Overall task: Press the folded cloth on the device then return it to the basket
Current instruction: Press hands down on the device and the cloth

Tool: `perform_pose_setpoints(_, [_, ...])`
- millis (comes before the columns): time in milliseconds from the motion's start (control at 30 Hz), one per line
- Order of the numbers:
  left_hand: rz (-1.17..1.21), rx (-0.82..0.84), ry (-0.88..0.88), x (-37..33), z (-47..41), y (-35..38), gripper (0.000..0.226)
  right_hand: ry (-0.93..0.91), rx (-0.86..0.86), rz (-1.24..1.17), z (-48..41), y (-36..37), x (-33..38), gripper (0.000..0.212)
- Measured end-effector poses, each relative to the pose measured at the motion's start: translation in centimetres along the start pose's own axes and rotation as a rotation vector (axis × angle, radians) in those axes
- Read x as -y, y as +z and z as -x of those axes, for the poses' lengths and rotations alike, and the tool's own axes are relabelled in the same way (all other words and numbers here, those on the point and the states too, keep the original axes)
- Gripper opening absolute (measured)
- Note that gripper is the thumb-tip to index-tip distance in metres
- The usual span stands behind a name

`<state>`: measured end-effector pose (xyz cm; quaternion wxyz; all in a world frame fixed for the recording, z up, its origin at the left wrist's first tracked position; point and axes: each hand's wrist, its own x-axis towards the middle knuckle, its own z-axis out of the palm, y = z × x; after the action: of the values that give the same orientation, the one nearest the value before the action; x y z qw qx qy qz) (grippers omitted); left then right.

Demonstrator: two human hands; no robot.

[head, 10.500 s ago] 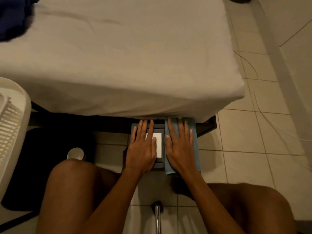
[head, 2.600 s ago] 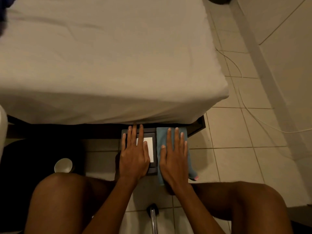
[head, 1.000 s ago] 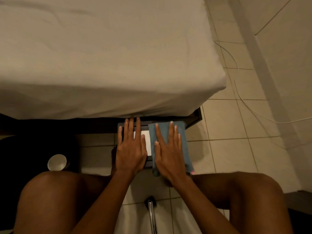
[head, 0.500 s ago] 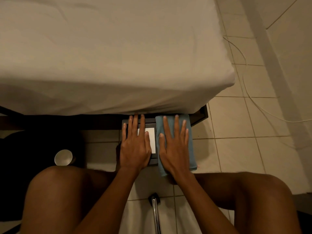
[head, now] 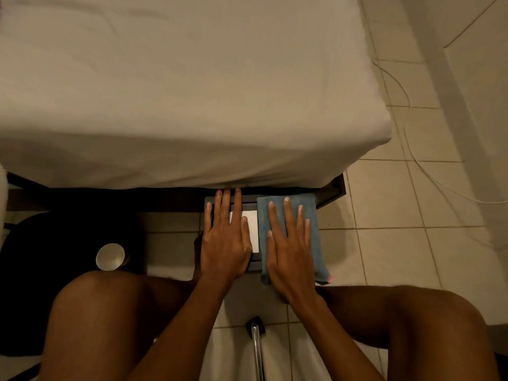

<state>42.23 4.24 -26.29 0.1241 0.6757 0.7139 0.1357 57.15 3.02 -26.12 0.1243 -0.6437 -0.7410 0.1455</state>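
Observation:
A folded blue cloth (head: 313,215) lies on the right half of a dark flat device (head: 254,261) on the tiled floor, just under the bed's edge. My right hand (head: 290,243) rests flat on the cloth, fingers spread, palm down. My left hand (head: 224,237) lies flat on the device's left half, partly covering its white panel (head: 251,224). Neither hand grips anything. The basket shows only as a pale edge (head: 2,188) at the far left.
A bed with a white sheet (head: 178,92) fills the upper view; its dark frame (head: 332,188) overhangs the device. A white cup (head: 109,256) stands on a black mat (head: 55,257) at left. A white cable (head: 406,138) runs across the tiles at right. A chrome bar (head: 257,350) lies between my knees.
Both hands have stayed flat in place, left on the device, right on the cloth. Only the camera view has shifted slightly.

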Motion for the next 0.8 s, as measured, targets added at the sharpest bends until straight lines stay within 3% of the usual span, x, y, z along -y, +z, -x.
perform_pose_setpoints(133, [0.002,-0.002,-0.001,0.0,0.0,0.1,0.058,0.047,0.042,-0.032,-1.7,-0.9,0.5,0.059])
perform_pose_setpoints(300, [0.009,0.004,-0.002,0.0,0.0,0.0,0.058,0.151,-0.034,-0.022,-3.9,-0.9,1.0,0.059])
perform_pose_setpoints(467, [0.019,0.001,-0.003,-0.1,-0.1,0.0,0.059,0.008,0.007,-0.109,-0.5,-0.8,0.5,0.057])
perform_pose_setpoints(800, [0.016,0.0,-0.003,0.0,0.0,0.1,0.059,0.015,0.081,-0.052,-1.6,-1.0,0.4,0.058])
